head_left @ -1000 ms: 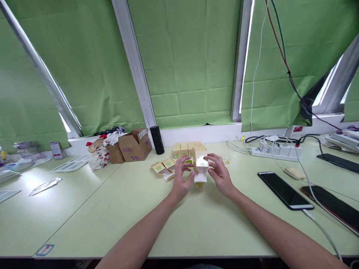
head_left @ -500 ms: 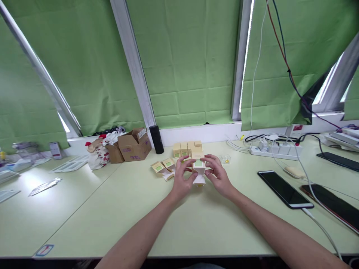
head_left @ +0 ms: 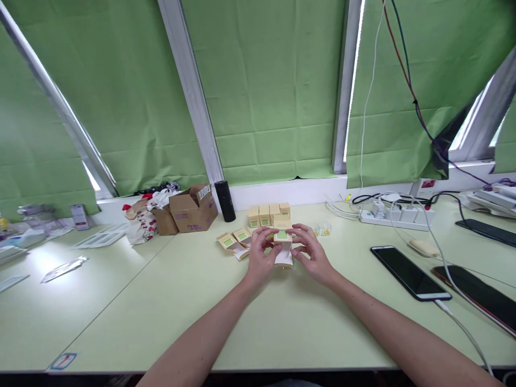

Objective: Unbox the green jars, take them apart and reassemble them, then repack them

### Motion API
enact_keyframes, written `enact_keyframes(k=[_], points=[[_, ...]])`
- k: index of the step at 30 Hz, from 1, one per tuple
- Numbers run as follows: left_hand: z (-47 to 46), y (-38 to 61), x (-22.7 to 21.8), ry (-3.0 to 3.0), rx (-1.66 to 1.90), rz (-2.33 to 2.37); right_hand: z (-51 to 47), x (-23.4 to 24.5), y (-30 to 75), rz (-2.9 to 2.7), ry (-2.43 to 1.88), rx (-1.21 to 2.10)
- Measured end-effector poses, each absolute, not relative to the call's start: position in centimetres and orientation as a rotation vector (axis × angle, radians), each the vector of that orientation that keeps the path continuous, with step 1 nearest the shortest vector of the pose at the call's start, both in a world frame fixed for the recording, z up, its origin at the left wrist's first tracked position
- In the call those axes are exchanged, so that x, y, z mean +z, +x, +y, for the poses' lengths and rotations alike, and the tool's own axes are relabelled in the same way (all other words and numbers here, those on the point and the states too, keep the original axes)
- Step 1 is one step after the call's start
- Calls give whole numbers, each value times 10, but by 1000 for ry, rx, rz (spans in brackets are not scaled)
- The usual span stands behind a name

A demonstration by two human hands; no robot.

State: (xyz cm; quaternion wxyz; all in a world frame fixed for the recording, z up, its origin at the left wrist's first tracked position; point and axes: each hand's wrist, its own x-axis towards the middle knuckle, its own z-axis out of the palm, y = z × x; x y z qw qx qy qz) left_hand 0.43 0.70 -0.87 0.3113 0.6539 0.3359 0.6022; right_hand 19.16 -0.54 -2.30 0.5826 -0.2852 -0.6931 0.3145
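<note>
Between my hands is a small kraft-coloured cardboard box [head_left: 284, 241] with a green square on it and a white flap hanging toward me. My left hand [head_left: 261, 257] grips its left side with thumb and fingers. My right hand [head_left: 311, 253] curls around the right side, fingertips on the upper edge. Something small and yellowish shows under the flap, too little to name. Behind my hands stand several folded small boxes [head_left: 264, 215] in a row. Left of my left hand lie two unfolded boxes [head_left: 228, 242]. Clear little containers [head_left: 324, 230] with yellow inside sit behind my right hand.
A black cylinder [head_left: 224, 201] stands by the wall, beside a brown carton [head_left: 193, 209] and a patterned cloth bag [head_left: 142, 223]. On the right are a phone [head_left: 409, 271] on a cable, a second dark phone [head_left: 479, 293] and a white power strip [head_left: 397, 217].
The box has shifted slightly left and tilted, so its kraft-coloured front shows more. My hands have moved a little with it.
</note>
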Motion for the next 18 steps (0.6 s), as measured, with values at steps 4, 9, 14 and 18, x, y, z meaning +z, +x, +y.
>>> enact_keyframes(k=[4, 9, 14, 18], points=[[6, 4, -9, 1724, 1574, 891, -5, -23, 191, -1596, -673, 738], [6, 5, -8, 1723, 1569, 908, -4, -24, 191, -1592, -676, 735], [4, 6, -7, 1732, 1575, 910, -6, -22, 189, -1581, -710, 722], [3, 6, -7, 1742, 1568, 919, -6, -21, 188, -1563, -719, 734]])
